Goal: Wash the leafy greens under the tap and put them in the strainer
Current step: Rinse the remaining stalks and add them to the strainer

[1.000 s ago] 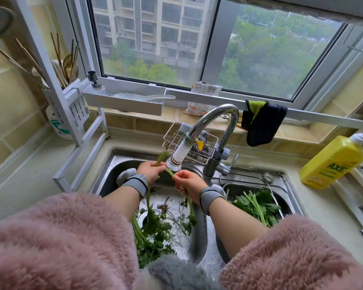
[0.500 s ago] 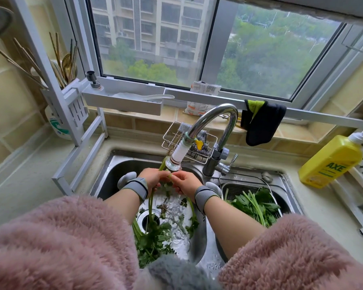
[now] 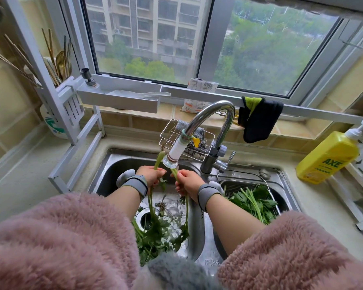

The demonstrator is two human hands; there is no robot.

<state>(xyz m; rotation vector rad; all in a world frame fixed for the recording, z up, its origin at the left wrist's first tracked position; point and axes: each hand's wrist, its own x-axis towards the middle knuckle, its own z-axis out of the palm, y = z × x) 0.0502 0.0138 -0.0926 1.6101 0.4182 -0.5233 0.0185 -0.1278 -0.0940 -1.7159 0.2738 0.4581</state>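
My left hand [image 3: 150, 173] grips a green stalk [image 3: 158, 160] whose pale end pokes up beside the tap nozzle [image 3: 173, 159]. My right hand [image 3: 187, 181] grips a second stalk [image 3: 186, 208] just under the nozzle. Both stalks hang down into the left sink basin [image 3: 111, 168], where their leaves join a heap of leafy greens [image 3: 155, 237] around the drain. Water splashes on the basin floor. A metal strainer [image 3: 235, 184] sits in the right basin with washed greens [image 3: 254, 200] inside.
A yellow dish-soap bottle [image 3: 327, 159] stands on the counter at right. A wire sponge rack [image 3: 189, 141] hangs behind the tap [image 3: 214, 116]. A dark cloth [image 3: 258, 120] drapes over the sill rail. A white rack with chopsticks [image 3: 57, 65] stands at left.
Both hands have come together under the nozzle and then drawn slightly apart, each holding its own stalk; the stalk in my left hand now sticks up higher beside the nozzle.
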